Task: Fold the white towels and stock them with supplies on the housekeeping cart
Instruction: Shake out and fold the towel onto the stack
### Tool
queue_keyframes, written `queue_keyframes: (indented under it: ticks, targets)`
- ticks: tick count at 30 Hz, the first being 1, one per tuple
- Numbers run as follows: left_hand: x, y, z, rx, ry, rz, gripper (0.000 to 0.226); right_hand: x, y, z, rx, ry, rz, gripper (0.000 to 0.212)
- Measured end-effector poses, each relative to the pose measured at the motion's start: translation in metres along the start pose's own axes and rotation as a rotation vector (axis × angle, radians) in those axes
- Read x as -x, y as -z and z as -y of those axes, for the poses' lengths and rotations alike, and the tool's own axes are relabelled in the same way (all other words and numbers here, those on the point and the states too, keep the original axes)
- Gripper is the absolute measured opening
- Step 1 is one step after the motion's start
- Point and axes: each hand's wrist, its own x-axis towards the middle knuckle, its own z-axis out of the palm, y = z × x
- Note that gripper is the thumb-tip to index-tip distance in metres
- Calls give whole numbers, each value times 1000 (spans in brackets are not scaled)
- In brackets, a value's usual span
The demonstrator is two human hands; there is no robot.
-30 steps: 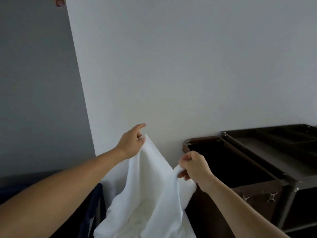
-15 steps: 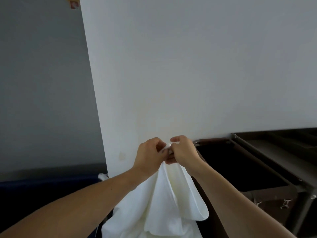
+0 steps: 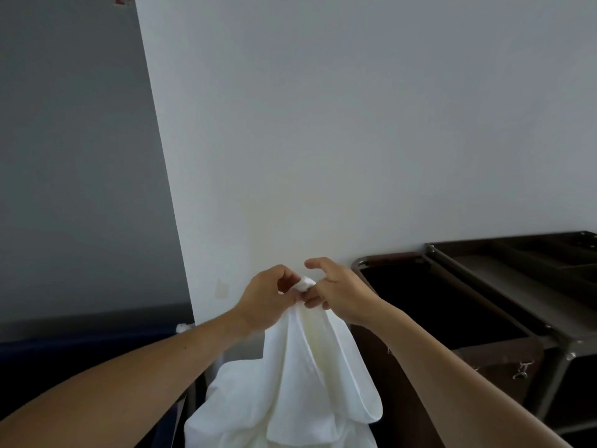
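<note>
Two bare forearms reach in from the lower edge and meet over a white terry towel (image 3: 310, 383). The towel hangs doubled in soft folds, and its lower part runs out of view at the bottom. The left hand (image 3: 271, 295) pinches the towel's bunched top edge between thumb and curled fingers. The right hand (image 3: 340, 287) is just beside it with the forefinger lifted clear. Its lower fingers curl against the cloth, but I cannot tell whether they grip it.

A dark blue bin (image 3: 80, 350) stands low on the left, with a scrap of white showing at its far rim. To the right is a dark brown housekeeping cart (image 3: 549, 347). Its brown fabric bag (image 3: 497, 360) hangs open on a metal frame, the inside too dark to read. Further right, the cart's divided top tray (image 3: 533, 253) stands against a plain white wall (image 3: 355, 124). A grey wall (image 3: 71, 156) recedes on the left.
</note>
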Motion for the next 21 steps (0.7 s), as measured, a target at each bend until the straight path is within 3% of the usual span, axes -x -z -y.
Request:
queue_keyframes:
  ticks: [3,5,8,10,14,17,21]
  targets:
    - [-15,6,-5,33,40,-155,9,3,0,-17,-20,82,-163,32]
    - [-30,16,-9,60,68,-270,8,11,1,-36,108,128,-258,24]
    - [-51,35,-17,78,59,-339,9,27,-3,-72,333,93,-59,31]
    - [-60,46,-21,141,52,-351,6,35,-9,-93,435,21,101,47]
    - [-71,67,-23,251,16,-340,2,43,-19,-112,542,-123,266,79]
    - [-78,91,-19,299,-24,-321,4,36,-5,-107,600,-125,253,75]
    - [-93,135,-10,263,-28,-435,12,20,42,-73,577,-82,170,56]
